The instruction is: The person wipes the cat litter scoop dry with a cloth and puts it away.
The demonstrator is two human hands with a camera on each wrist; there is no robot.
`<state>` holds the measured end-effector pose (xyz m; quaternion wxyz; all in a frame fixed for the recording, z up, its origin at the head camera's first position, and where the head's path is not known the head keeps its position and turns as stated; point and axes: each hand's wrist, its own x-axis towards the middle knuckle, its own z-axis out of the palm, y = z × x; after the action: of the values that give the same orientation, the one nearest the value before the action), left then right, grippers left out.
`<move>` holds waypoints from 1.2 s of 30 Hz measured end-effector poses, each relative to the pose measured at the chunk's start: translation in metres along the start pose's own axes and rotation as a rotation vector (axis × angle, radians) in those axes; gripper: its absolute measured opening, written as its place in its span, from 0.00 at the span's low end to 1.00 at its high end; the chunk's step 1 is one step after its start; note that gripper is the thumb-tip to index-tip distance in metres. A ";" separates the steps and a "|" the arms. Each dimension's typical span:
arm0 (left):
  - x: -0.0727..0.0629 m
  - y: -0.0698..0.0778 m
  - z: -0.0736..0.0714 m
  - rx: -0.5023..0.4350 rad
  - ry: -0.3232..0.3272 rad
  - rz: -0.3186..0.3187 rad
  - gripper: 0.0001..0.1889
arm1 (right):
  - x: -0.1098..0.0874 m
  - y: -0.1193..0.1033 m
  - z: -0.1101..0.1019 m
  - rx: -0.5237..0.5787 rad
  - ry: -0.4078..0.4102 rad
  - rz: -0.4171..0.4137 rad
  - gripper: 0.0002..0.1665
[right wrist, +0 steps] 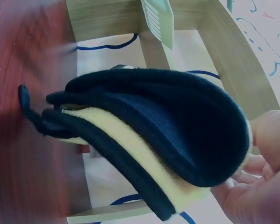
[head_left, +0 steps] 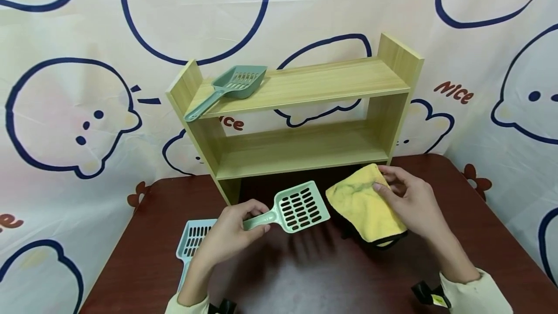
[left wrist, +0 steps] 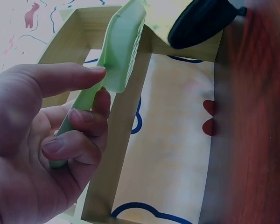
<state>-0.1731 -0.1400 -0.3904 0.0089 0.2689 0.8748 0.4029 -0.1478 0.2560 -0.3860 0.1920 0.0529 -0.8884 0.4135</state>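
Observation:
My left hand (head_left: 240,231) grips the handle of a pale green slotted litter scoop (head_left: 301,207), its fingers curled round it in the left wrist view. The scoop is held above the table, its slotted head toward the cloth. At the right, my right hand (head_left: 411,200) pinches a folded yellow cloth (head_left: 366,202) with dark edging by its upper side. Dark grey-blue lining and a small loop show on the cloth (right wrist: 177,121) in the right wrist view. A dark smudge marks its yellow face. A gap separates scoop and cloth.
A two-tier wooden shelf (head_left: 301,156) stands at the back of the dark red table (head_left: 305,280). On its top board lies a grey-green scoop (head_left: 240,81), handle over the front edge. A light blue scoop (head_left: 193,239) lies on the table, partly behind my left forearm.

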 end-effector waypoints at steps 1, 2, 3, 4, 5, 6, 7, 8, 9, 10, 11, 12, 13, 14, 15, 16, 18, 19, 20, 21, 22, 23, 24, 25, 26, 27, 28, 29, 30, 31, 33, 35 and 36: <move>0.000 0.000 0.000 -0.002 -0.002 0.001 0.12 | 0.000 0.000 0.000 0.026 -0.011 0.008 0.25; 0.000 0.001 0.001 -0.007 -0.006 -0.001 0.12 | 0.000 0.001 0.001 0.060 -0.025 0.016 0.25; 0.000 0.001 0.001 -0.010 -0.012 -0.008 0.12 | 0.000 0.001 0.002 0.093 -0.038 0.023 0.25; 0.000 0.002 0.001 -0.015 -0.018 -0.012 0.12 | 0.001 0.001 0.003 0.127 -0.054 0.032 0.26; 0.000 0.003 0.002 -0.017 -0.024 -0.014 0.12 | 0.001 0.002 0.004 0.160 -0.068 0.039 0.26; 0.000 0.004 0.002 -0.018 -0.030 -0.018 0.12 | 0.001 0.003 0.005 0.191 -0.086 0.048 0.26; 0.000 0.004 0.003 -0.019 -0.035 -0.019 0.12 | 0.002 0.004 0.006 0.218 -0.103 0.057 0.26; 0.000 0.005 0.004 -0.023 -0.042 -0.022 0.12 | 0.002 0.005 0.007 0.245 -0.123 0.068 0.27; -0.001 0.005 0.005 -0.026 -0.047 -0.022 0.12 | 0.002 0.005 0.008 0.271 -0.142 0.084 0.27; -0.001 0.006 0.006 -0.029 -0.052 -0.020 0.11 | 0.002 0.006 0.009 0.295 -0.161 0.100 0.28; -0.001 0.006 0.007 -0.031 -0.056 -0.017 0.11 | 0.003 0.007 0.010 0.315 -0.177 0.115 0.28; -0.001 0.007 0.008 -0.035 -0.061 -0.014 0.11 | 0.003 0.007 0.011 0.336 -0.192 0.131 0.29; 0.000 0.007 0.009 -0.038 -0.065 -0.009 0.11 | 0.003 0.007 0.012 0.358 -0.207 0.146 0.29; 0.000 0.007 0.009 -0.040 -0.068 -0.004 0.11 | 0.003 0.007 0.013 0.380 -0.220 0.160 0.29; 0.000 0.008 0.010 -0.044 -0.070 0.002 0.11 | 0.003 0.007 0.014 0.399 -0.229 0.169 0.30; 0.000 0.008 0.010 -0.046 -0.073 0.008 0.11 | 0.003 0.007 0.015 0.415 -0.237 0.175 0.30; 0.001 0.009 0.011 -0.052 -0.079 0.018 0.11 | 0.003 0.006 0.017 0.438 -0.248 0.182 0.30; 0.002 0.009 0.012 -0.055 -0.082 0.020 0.11 | 0.003 0.006 0.018 0.450 -0.253 0.186 0.30; 0.003 0.010 0.013 -0.057 -0.086 0.025 0.11 | 0.003 0.006 0.019 0.458 -0.256 0.188 0.30; 0.004 0.011 0.014 -0.057 -0.088 0.032 0.11 | 0.003 0.005 0.019 0.464 -0.257 0.191 0.30; 0.005 0.011 0.015 -0.056 -0.089 0.036 0.11 | 0.003 0.005 0.020 0.470 -0.261 0.192 0.30; 0.006 0.012 0.016 -0.054 -0.089 0.044 0.11 | 0.003 0.004 0.020 0.474 -0.264 0.194 0.30; 0.007 0.013 0.017 -0.054 -0.091 0.047 0.10 | 0.003 0.004 0.021 0.480 -0.268 0.197 0.30; 0.008 0.014 0.018 -0.053 -0.092 0.049 0.11 | 0.003 0.003 0.021 0.486 -0.272 0.200 0.31; 0.009 0.014 0.018 -0.052 -0.094 0.054 0.10 | 0.003 0.003 0.021 0.489 -0.276 0.203 0.31; 0.009 0.015 0.019 -0.053 -0.097 0.055 0.10 | 0.002 0.002 0.022 0.494 -0.279 0.206 0.31; 0.010 0.015 0.020 -0.056 -0.101 0.054 0.10 | 0.002 0.002 0.022 0.496 -0.282 0.208 0.31; 0.011 0.015 0.021 -0.057 -0.104 0.058 0.10 | 0.002 0.002 0.023 0.501 -0.286 0.212 0.31; 0.011 0.015 0.021 -0.059 -0.106 0.056 0.10 | 0.002 0.001 0.023 0.508 -0.291 0.216 0.31; 0.011 0.015 0.021 -0.062 -0.108 0.056 0.10 | 0.002 0.001 0.024 0.516 -0.296 0.221 0.31; 0.009 0.015 0.022 -0.069 -0.110 0.057 0.10 | 0.001 0.000 0.027 0.531 -0.310 0.230 0.31; 0.007 0.015 0.023 -0.079 -0.110 0.058 0.10 | 0.001 0.000 0.030 0.550 -0.328 0.244 0.32; 0.006 0.014 0.023 -0.086 -0.109 0.053 0.10 | 0.001 0.000 0.032 0.560 -0.339 0.249 0.32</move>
<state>-0.1662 -0.1132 -0.3947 0.0573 0.3129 0.8475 0.4249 -0.1581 0.2322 -0.4041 -0.0319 0.0627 -0.7595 0.6467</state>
